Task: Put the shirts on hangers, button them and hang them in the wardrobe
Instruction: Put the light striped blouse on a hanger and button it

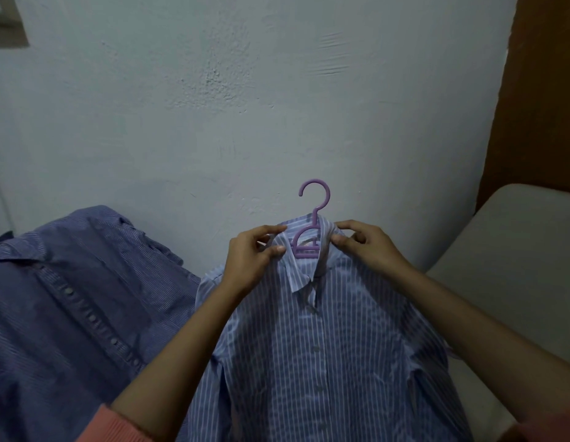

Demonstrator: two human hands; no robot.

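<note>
Head view: shirt collar point(304, 275) between hands point(309, 247).

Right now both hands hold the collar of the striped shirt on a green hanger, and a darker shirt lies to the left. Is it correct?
Not quite: the hanger is purple, not green, as the head view shows. The rest holds: left hand and right hand hold the collar of the striped shirt, and the darker shirt lies to the left.

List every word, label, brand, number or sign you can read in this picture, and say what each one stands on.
None can be read.
Light blue striped shirt: no lettering shows; any neck label lies hidden behind the purple hanger.
Dark blue striped shirt: no print or tag in view.
Wall: only rough paint marks, no writing.
</note>
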